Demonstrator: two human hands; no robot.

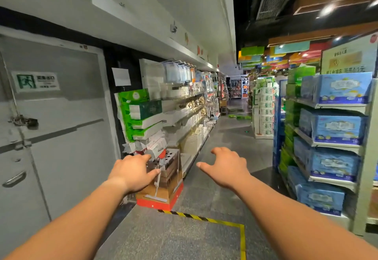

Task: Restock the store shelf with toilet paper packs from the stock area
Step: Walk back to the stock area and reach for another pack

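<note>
My two forearms reach out ahead of me, and both hands are empty: the left hand point(134, 173) has its fingers point(152, 173) loosely spread over the red-based cardboard display box point(163, 188) on the floor, though I can't tell whether it touches the box or only passes in front of it, and the right hand point(227, 167) hangs in mid-aisle with its fingers gently curled around nothing. The toilet paper packs point(337, 126) I can see, blue wrapped bundles, sit stacked tier on tier on the shelf unit point(339, 107) to my right, well apart from either hand; more white-and-green packs point(266, 106) stand farther down the aisle. I judge I'm between loads, walking empty-handed along the grey floor point(204, 188) past the yellow-and-black floor tape point(225, 222) and the grey exit door point(61, 127) to my left. Next I need to find the stock, then take one pack squarely with both hands.
</note>
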